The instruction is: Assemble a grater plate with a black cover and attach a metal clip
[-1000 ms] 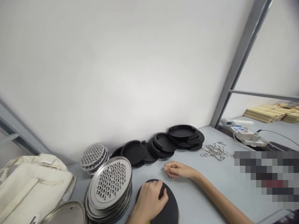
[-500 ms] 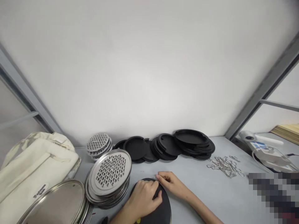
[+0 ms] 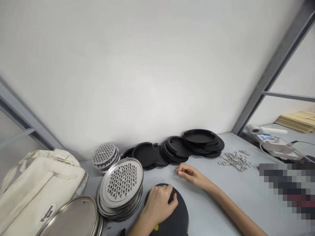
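A round black plate (image 3: 178, 214) lies in front of me with a yellow spot on it. My left hand (image 3: 159, 201) rests on it, fingers curled over its upper part and thumb bent inward. My right hand (image 3: 192, 175) is above the table, right of and beyond the plate, apart from it. Between its thumb and fingertips is a small metal wire clip (image 3: 179, 176), mostly hidden by the fingers. Left of the plate stands a stack of round metal grater discs (image 3: 123, 183). A loose pile of metal wire clips (image 3: 236, 160) lies farther right.
Black round trays (image 3: 177, 147) lie in overlapping stacks along the wall, beside smaller grater plates (image 3: 104, 155). Shiny round metal plates (image 3: 73, 219) and a cream cloth bag (image 3: 44, 186) are at left. A white device with a cable (image 3: 270, 137) stands at right.
My right hand has drawn away from the plate's upper edge to the right, with the wire clip in its fingers. My left hand stays on the plate. The view has tilted slightly.
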`<action>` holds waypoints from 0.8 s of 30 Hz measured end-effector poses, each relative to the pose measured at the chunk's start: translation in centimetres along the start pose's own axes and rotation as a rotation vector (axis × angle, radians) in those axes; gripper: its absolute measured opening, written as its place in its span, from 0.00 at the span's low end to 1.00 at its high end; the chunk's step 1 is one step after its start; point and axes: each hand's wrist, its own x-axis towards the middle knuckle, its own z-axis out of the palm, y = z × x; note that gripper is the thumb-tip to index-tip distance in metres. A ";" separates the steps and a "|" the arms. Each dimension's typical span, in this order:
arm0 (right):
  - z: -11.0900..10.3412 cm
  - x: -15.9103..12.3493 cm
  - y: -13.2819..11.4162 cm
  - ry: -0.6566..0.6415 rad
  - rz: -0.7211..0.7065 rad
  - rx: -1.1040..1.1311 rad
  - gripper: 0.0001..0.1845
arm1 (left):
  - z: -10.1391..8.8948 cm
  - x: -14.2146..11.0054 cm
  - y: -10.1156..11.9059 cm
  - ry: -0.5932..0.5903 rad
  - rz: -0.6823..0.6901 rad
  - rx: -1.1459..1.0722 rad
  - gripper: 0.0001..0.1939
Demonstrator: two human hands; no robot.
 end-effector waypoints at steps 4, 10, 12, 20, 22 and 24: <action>1.0 0.0 0.1 -0.074 0.025 0.064 0.21 | -0.1 0.0 0.1 0.012 0.005 -0.001 0.06; 2.6 -0.5 -0.5 -0.202 0.035 0.020 0.23 | -0.3 -0.3 0.1 0.021 -0.005 0.015 0.07; 2.6 -0.6 -0.6 -0.228 0.025 -0.052 0.23 | -0.4 -0.3 0.2 0.023 -0.007 0.020 0.07; 2.6 -0.4 -0.6 -0.267 -0.029 -0.212 0.23 | -0.5 -0.3 0.2 0.006 -0.014 0.030 0.08; 2.6 -0.4 -0.6 -0.277 -0.040 -0.233 0.23 | -0.4 -0.3 0.2 0.007 -0.020 0.030 0.08; 2.5 -0.5 -0.6 -0.291 -0.046 -0.243 0.23 | -0.3 -0.2 0.2 0.010 -0.026 0.027 0.08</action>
